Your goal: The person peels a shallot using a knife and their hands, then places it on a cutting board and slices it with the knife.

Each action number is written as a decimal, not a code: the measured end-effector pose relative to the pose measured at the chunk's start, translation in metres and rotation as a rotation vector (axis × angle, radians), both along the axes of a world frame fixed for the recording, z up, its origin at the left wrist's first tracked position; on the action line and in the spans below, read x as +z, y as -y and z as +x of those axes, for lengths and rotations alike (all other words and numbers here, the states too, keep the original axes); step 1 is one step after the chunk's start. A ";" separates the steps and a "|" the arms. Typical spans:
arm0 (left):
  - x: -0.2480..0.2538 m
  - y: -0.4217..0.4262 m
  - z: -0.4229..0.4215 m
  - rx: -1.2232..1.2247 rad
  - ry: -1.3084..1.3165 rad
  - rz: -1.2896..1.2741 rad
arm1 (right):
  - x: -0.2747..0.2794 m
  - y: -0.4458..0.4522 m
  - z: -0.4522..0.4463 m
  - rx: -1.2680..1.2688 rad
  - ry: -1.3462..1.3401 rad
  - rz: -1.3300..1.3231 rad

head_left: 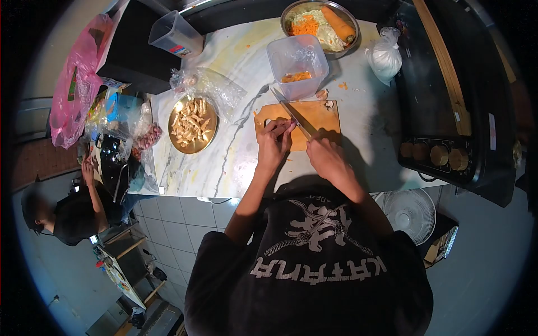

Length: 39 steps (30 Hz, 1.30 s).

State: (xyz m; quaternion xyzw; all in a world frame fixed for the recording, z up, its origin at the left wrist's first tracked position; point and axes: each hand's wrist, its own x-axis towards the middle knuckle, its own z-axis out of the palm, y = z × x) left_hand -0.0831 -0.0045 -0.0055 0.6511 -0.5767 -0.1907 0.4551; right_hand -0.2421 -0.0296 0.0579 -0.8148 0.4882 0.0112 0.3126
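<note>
On a wooden cutting board, my left hand pinches a small purple piece, like a shallot or onion, near the board's middle. My right hand is wrapped round the handle of a knife; its blade points up and left, right beside the piece. Small pale bits lie at the board's upper right corner. Just beyond the board stands a clear plastic container with orange scraps inside. Behind that is a metal bowl holding shredded vegetables and a whole carrot.
A golden plate of pale pieces and a plastic bag lie left on the marble table. A tied white bag and a black stove are at right. Another person is at far left.
</note>
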 end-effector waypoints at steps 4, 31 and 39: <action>0.001 0.000 0.001 -0.009 0.010 0.003 | -0.008 0.001 0.001 0.059 -0.045 -0.008; 0.010 0.001 0.006 -0.098 0.048 -0.042 | -0.012 -0.012 -0.016 -0.106 0.089 -0.067; 0.013 -0.004 0.005 -0.038 -0.118 0.056 | -0.037 -0.027 -0.037 -0.107 0.208 -0.049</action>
